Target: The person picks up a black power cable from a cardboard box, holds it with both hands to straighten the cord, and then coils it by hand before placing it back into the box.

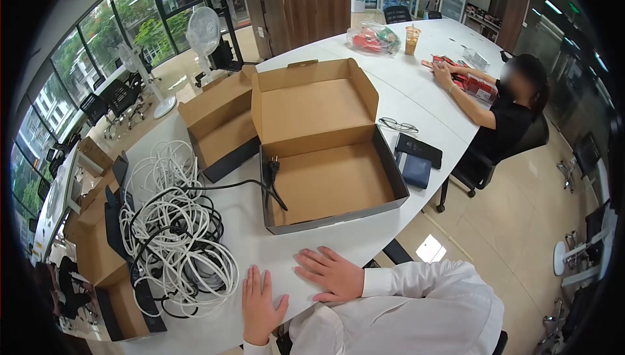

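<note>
Both hands rest flat on the white table (pixel 247 251) near its front edge. My left hand (pixel 262 304) lies open, fingers spread, just right of a tangled heap of white and black cables (pixel 179 244). My right hand (pixel 331 273) is also open and empty, below an open cardboard box (pixel 338 176). A black plug (pixel 274 165) on a black cable hangs over that box's left wall, with part of the cable inside. Behind it to the left stands another open box (pixel 224 130). A third open box (pixel 124 296) is left of the cables.
Right of the middle box lie eyeglasses (pixel 398 124), a black item (pixel 420 150) and a blue wallet-like item (pixel 414 171). Farther off are a plastic bag (pixel 373 39) and a drink cup (pixel 411 40). A person (pixel 514 101) sits at the right, handling red items.
</note>
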A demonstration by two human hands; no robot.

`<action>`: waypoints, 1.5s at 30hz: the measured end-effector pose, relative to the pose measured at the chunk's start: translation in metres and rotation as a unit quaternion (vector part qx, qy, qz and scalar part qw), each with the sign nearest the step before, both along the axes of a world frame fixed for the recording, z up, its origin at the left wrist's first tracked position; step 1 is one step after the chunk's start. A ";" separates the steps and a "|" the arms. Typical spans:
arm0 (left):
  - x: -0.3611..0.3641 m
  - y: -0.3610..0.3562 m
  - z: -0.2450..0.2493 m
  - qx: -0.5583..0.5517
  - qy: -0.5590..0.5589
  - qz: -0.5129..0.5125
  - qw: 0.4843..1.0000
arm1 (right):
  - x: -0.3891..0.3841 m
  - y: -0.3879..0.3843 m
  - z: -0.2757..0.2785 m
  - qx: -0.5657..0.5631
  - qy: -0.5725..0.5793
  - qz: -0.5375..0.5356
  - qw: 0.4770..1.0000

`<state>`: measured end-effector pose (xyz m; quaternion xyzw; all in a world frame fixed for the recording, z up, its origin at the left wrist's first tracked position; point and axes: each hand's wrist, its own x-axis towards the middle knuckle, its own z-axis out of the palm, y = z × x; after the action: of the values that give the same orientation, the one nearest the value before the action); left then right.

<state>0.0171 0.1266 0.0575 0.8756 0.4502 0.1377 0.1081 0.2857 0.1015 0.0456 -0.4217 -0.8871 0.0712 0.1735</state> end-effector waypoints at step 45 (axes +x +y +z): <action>-0.108 0.122 0.254 0.133 0.048 0.198 0.970 | -0.007 -0.004 -0.027 0.160 0.003 -0.031 0.987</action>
<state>-0.0913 0.2489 0.3117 0.7813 0.5968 0.1725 -0.0606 0.2791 0.0980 0.0188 -0.4151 -0.8732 -0.0760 0.2437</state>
